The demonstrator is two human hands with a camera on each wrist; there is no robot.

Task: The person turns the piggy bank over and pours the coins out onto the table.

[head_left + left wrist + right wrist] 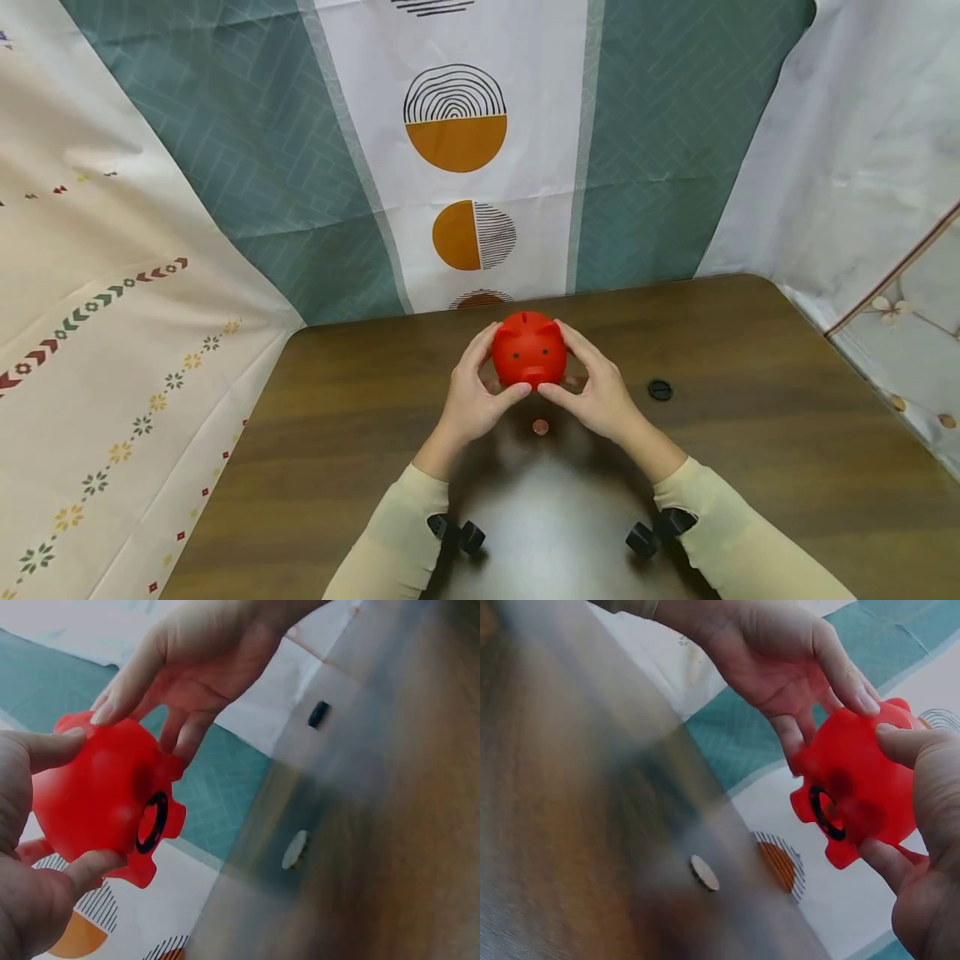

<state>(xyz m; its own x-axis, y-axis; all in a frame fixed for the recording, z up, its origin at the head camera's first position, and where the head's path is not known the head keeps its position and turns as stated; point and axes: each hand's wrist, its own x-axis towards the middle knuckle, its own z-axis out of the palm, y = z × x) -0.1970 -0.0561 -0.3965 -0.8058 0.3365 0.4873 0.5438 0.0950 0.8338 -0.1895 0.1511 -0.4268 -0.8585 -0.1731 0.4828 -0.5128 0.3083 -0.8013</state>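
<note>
Both hands, left hand (471, 400) and right hand (596, 392), close around a red piggy bank (528, 350) held above a brown table (750, 467), filling the middle of the far edge. A coin (541, 427) lies just below them; a black plug (660, 389) sits near the right hand. Broad bare wood stretches left, right and toward the person. Patterned cloth (457, 167) walls in the back and both sides; whether it touches the table edge is unclear.
</note>
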